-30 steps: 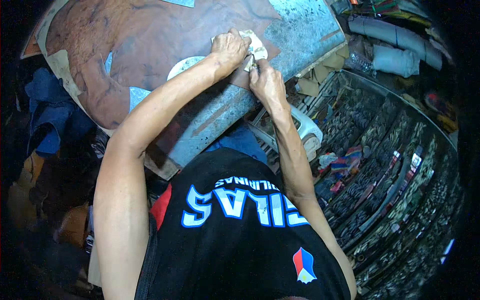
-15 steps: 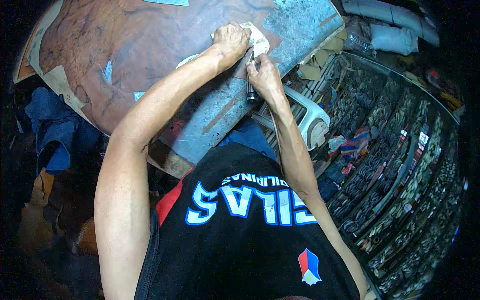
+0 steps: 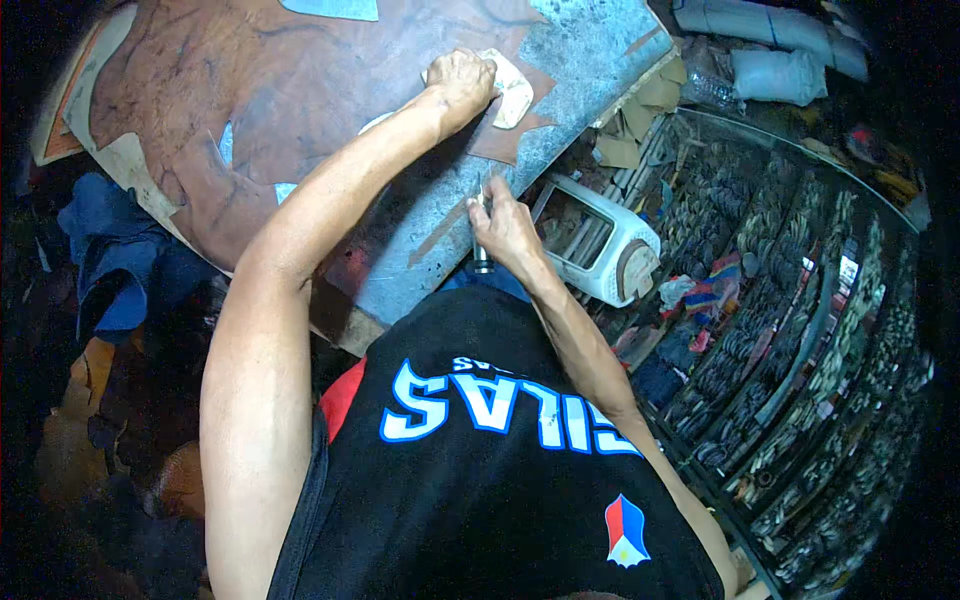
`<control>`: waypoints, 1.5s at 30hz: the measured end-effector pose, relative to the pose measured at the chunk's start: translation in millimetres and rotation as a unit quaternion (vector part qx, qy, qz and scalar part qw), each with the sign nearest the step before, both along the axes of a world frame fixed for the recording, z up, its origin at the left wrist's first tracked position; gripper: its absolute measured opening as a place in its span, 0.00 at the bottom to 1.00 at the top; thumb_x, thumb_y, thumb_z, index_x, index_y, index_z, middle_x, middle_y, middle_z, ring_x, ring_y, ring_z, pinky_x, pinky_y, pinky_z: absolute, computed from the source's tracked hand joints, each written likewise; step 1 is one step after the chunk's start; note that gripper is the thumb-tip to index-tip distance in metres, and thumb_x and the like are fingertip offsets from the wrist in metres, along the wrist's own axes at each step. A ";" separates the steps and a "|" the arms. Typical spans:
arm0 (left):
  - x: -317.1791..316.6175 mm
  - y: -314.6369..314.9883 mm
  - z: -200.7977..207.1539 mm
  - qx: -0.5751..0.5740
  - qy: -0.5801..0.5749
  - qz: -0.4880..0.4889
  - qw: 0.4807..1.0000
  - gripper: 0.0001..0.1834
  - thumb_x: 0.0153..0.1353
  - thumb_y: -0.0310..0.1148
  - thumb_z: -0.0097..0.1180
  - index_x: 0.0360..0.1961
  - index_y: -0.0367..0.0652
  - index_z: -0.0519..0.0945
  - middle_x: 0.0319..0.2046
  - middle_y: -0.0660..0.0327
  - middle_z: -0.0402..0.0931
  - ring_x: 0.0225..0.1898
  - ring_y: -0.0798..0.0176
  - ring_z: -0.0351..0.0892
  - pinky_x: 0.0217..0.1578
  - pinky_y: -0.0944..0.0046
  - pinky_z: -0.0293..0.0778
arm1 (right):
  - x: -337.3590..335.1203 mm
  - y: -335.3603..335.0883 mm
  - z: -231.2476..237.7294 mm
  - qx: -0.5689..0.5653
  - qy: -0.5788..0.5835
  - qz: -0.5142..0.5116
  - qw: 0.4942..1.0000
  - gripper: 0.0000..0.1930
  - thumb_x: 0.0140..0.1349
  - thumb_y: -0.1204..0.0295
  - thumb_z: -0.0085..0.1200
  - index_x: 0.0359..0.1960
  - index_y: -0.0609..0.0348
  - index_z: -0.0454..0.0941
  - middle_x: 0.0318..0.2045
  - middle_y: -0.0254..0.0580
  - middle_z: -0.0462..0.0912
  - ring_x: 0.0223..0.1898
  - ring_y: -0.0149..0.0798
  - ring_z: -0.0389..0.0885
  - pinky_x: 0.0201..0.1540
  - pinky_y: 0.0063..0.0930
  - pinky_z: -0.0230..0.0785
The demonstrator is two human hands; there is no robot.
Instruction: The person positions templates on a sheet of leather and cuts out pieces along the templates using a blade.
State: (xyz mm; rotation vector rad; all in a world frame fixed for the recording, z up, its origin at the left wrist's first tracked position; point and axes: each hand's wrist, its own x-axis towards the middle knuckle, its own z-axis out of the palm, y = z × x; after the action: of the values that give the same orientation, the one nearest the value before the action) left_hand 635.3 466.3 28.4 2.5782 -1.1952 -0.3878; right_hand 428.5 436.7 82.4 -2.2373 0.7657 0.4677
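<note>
Withdrawn toward the body since the earlier frame, the right hand (image 3: 508, 228) now stands apart from the pale template (image 3: 513, 92), near the table's (image 3: 420, 243) close edge; the left hand (image 3: 462, 84) keeps its place. The template lies flat on the brown hide (image 3: 300, 100), which is spread across the table. Judged by look, the template is light and thin, somewhat stiff, and liable to slide if pressed only at one side; its outer rim offers the readiest hold, while flat pressure near the middle steadies it best. The hide is probably supple, heavier as a whole sheet, and easily rucked; an edge or free corner suits the fingers. The slim tool (image 3: 483, 262), dark at its rear end, seems rigid and is best held by its shaft. The left arm reaches long and bent at the elbow, knuckles uppermost, fingers curled down upon the template; whether they pinch anything cannot be told. The right fingers close round the tool, its narrow end directed away from the body, wrist low, forearm slanting inward.
</note>
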 end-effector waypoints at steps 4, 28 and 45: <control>12.9 4.6 -11.4 -0.030 0.036 -0.014 0.999 0.20 0.58 0.52 0.60 0.39 0.47 0.83 0.32 0.49 0.82 0.39 0.45 0.83 0.39 0.49 0.80 | 5.0 -12.0 12.1 -0.005 -0.033 -0.013 0.999 0.17 0.65 0.63 0.53 0.46 0.64 0.70 0.32 0.72 0.80 0.39 0.71 0.80 0.41 0.56 0.71; 40.9 -6.7 -26.0 0.080 0.063 -0.071 0.992 0.13 0.57 0.43 0.60 0.42 0.52 0.83 0.40 0.54 0.83 0.44 0.49 0.82 0.43 0.51 0.76 | -5.7 -9.3 19.9 -0.089 -0.099 0.308 0.942 0.27 0.64 0.65 0.47 0.67 0.34 0.63 0.34 0.55 0.76 0.33 0.57 0.81 0.36 0.52 0.76; -36.5 26.6 -10.1 -0.139 -0.030 0.115 0.983 0.20 0.54 0.45 0.65 0.45 0.47 0.82 0.45 0.45 0.75 0.43 0.41 0.79 0.42 0.47 0.77 | 4.3 -123.8 37.5 -0.016 -0.148 0.401 0.904 0.21 0.63 0.75 0.55 0.59 0.54 0.73 0.38 0.51 0.78 0.39 0.56 0.79 0.41 0.43 0.72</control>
State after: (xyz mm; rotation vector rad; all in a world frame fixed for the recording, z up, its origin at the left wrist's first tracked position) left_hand 598.8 492.9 18.3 2.4586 -0.8829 -0.0871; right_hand 432.9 312.9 119.9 -2.5062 -0.3478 0.4664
